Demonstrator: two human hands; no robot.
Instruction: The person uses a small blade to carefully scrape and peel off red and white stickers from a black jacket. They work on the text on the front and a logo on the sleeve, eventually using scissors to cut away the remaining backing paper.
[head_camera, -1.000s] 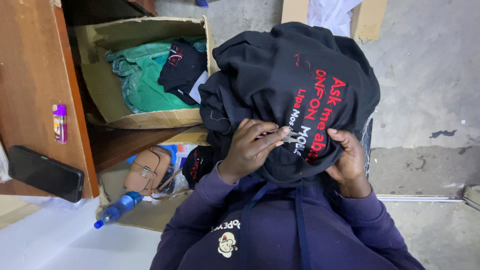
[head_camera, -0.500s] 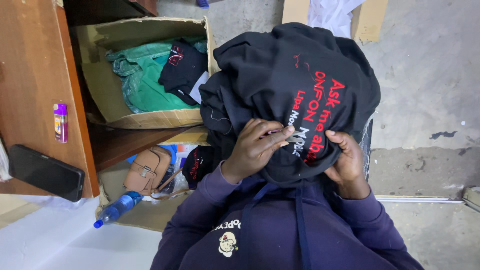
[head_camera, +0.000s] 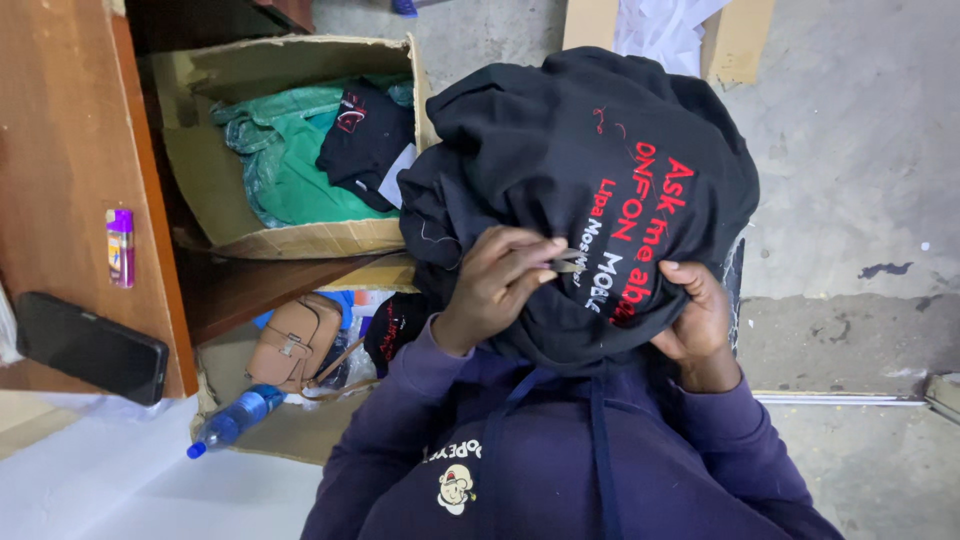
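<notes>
Concrete floor, box of clothes far left: black printed garment (head_camera: 590, 190) bunched on lap, left hand (head_camera: 495, 285) pinching small metal snips (head_camera: 567, 263) closed, right hand (head_camera: 700, 315) gripping fabric edge; slip could nick cloth.

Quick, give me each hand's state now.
Left hand: closed on small metal snips, against the black garment.
Right hand: gripping the black garment's edge.
</notes>
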